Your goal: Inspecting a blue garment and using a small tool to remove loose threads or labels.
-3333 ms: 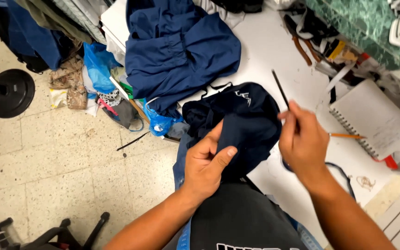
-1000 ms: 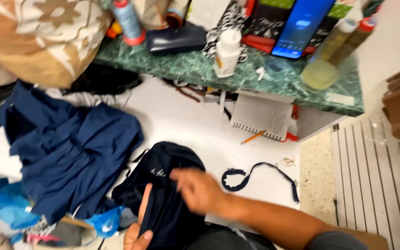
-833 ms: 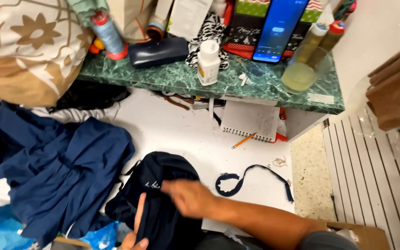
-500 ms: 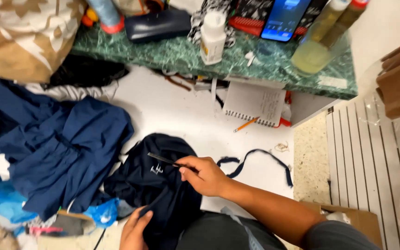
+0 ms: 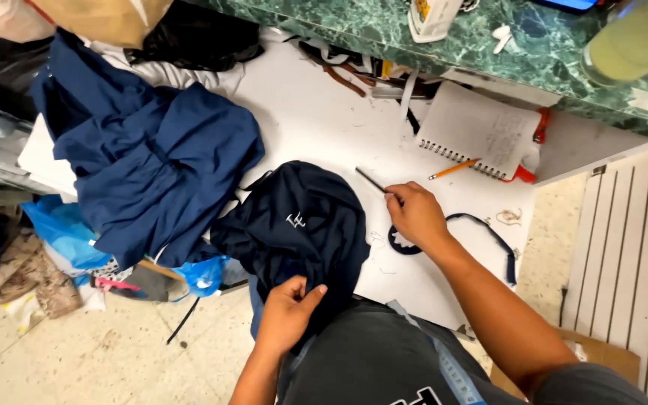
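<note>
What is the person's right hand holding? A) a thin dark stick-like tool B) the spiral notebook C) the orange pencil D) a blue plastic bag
A: the right hand pinches a thin dark tool above the white table, while the orange pencil lies apart beside the spiral notebook.

Small white mark on dark navy garment [image 5: 298, 225] too small to read. Thin dark tool [image 5: 375, 182] partly hidden in right hand [image 5: 416, 215]; kind unclear. Notebook [image 5: 474, 129] writing illegible. Dark strap [image 5: 489, 234] partly behind right forearm. Bottle [image 5: 628, 49] cut off by top edge.
</note>
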